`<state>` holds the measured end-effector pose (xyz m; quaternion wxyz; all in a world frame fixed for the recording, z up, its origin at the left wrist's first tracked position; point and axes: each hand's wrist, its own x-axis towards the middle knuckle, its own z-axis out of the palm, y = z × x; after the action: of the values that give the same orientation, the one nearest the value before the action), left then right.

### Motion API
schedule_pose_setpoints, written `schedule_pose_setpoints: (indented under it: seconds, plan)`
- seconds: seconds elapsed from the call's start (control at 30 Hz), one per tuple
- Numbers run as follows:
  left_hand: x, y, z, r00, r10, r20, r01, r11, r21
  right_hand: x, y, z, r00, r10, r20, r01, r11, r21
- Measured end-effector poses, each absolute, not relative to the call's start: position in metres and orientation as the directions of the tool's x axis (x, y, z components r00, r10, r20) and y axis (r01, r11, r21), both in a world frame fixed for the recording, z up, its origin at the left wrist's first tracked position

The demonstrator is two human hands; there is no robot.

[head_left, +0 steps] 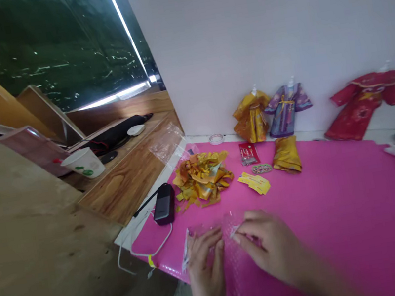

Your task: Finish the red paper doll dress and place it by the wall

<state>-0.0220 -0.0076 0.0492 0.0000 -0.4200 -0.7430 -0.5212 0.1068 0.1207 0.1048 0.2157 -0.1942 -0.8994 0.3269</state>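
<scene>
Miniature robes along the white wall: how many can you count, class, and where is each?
3: a shiny gold robe at left, a purple patterned robe beside it, and a red robe farther right.

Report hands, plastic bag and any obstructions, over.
Left hand on clear plastic bag. Right hand pinching small white piece at bag, details blurred. Gold scraps and black power bank beyond hands, not touching them.

Smooth pink plastic-looking sheeting [334, 206] covers the counter, glossy at its edge. The ledge [132, 163] looks like grained wood. The cup [83, 163] seems matt paper, the packaging [169, 145] clear, shiny, crinkled plastic, and the gold scraps [202, 177] have a satiny sheen.
</scene>
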Motion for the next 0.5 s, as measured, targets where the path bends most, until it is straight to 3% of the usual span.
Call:
schedule_pose_setpoints:
  seconds: [0.1,0.27,0.4,0.5]
  plan:
    - [-0.009,0.0,0.042,-0.589,0.666,0.457,0.67,0.086,0.737,0.111,0.112,0.088,-0.851,0.48,0.213,0.288,0.765,-0.576]
    - [0.0,0.0,0.037,-0.53,0.711,0.462,0.716,0.084,0.693,0.118,0.112,0.073,-0.773,0.603,0.2,0.366,0.68,-0.636]
    - [-0.001,0.001,0.033,-0.501,0.717,0.485,0.746,0.074,0.661,0.125,0.115,0.074,-0.791,0.582,0.187,0.386,0.713,-0.585]
    - [-0.004,0.004,0.029,-0.482,0.723,0.494,0.762,0.067,0.644,0.129,0.113,0.079,-0.797,0.584,0.157,0.373,0.679,-0.632]
